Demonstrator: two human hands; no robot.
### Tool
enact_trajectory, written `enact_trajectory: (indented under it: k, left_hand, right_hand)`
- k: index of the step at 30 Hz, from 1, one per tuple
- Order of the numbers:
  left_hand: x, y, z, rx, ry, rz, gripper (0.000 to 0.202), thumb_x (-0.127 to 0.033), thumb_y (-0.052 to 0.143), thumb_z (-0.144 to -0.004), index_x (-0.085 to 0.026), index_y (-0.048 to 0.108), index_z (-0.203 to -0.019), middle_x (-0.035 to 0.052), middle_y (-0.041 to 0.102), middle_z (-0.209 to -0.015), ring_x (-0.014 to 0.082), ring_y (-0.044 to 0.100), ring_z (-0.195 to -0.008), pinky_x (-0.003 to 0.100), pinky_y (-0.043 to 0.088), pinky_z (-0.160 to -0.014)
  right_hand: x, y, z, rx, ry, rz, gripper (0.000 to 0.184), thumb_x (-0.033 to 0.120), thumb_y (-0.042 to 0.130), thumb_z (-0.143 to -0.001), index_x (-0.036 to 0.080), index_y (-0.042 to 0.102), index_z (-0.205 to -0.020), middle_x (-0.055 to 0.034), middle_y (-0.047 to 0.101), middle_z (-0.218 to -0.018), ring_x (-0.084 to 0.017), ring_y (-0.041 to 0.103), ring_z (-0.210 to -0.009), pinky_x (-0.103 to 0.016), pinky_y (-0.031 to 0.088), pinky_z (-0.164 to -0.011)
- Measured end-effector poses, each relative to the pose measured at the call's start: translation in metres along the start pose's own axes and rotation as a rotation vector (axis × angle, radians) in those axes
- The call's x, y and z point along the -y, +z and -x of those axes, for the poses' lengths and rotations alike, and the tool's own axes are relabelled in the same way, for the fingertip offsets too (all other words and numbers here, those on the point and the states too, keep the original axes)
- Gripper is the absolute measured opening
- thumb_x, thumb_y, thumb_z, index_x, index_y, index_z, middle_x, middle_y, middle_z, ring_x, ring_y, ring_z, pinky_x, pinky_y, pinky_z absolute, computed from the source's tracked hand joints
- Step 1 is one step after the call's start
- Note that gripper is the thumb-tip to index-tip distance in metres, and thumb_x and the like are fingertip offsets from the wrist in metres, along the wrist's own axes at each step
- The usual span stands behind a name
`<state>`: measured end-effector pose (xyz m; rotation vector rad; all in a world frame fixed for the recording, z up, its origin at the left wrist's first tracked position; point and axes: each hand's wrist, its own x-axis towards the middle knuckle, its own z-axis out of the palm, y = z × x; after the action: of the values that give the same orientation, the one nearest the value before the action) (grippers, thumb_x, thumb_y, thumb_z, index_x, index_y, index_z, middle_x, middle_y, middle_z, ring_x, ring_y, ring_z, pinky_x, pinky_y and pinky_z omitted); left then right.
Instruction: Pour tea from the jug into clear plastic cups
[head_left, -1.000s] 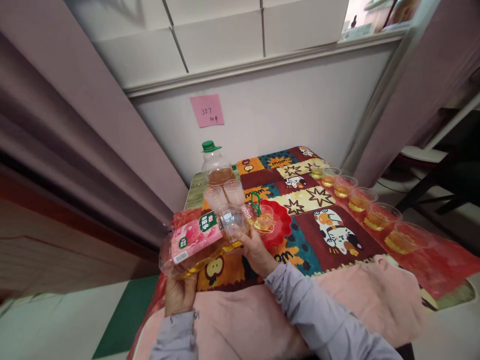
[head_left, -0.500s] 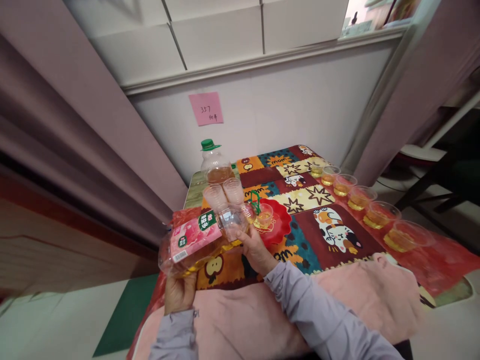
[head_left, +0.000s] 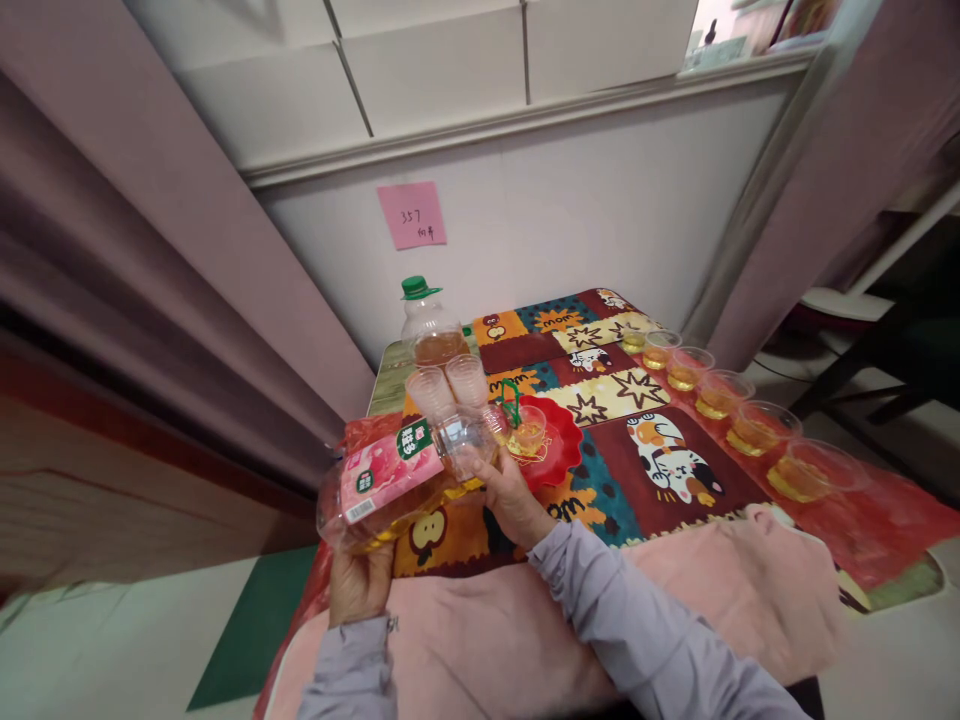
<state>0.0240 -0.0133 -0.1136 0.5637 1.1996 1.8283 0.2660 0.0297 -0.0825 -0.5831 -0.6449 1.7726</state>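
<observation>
A large clear juice bottle [head_left: 394,468] with a pink label lies nearly sideways in the air, its neck toward the right. My left hand [head_left: 361,583] supports its base end from below, fingers partly hidden behind it. Near the neck, my right hand [head_left: 512,498] grips the bottle. Its mouth is at a clear plastic cup [head_left: 530,428] that holds some yellow liquid. That cup stands on a red scalloped plate [head_left: 564,450], with a green handle-like piece [head_left: 511,400] beside it. Yellow liquid also lies along the bottle's lower side.
Behind the bottle stand two stacks of clear cups [head_left: 466,380] and a second bottle [head_left: 431,335] with a green cap. Several cups of yellow liquid [head_left: 754,432] line the table's right edge. A pink cloth [head_left: 495,640] covers the front edge; a patterned mat [head_left: 622,390] lies beneath.
Both hands and the bottle hold almost the same pose. The view has shifted very slightly; nothing else visibly differs.
</observation>
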Motion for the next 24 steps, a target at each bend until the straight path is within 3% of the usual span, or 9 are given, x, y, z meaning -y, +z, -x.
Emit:
enact_trajectory:
  k: [19,24]
  left_hand:
    - [-0.005,0.008,0.003,0.024,-0.007,0.04,0.064,-0.067,0.089,-0.089,-0.035,0.079,-0.144,0.0046,0.062,-0.173,0.0389,0.041,-0.171,0.057,0.043,-0.134]
    - [-0.004,0.004,0.002,0.028,-0.01,0.021,0.065,-0.069,0.086,-0.092,-0.033,0.077,-0.146,0.0084,0.064,-0.17,0.0386,0.043,-0.17,0.057,0.041,-0.135]
  right_hand:
    - [-0.001,0.0,-0.001,-0.005,-0.001,0.016,0.086,0.053,0.099,-0.078,0.034,0.058,-0.152,-0.0076,0.073,-0.143,-0.026,0.079,-0.11,-0.035,0.073,-0.072]
    - [0.001,0.002,0.0,-0.003,0.005,0.022,0.085,0.053,0.099,-0.079,0.033,0.059,-0.152,-0.0081,0.072,-0.146,-0.025,0.079,-0.108,-0.034,0.073,-0.071]
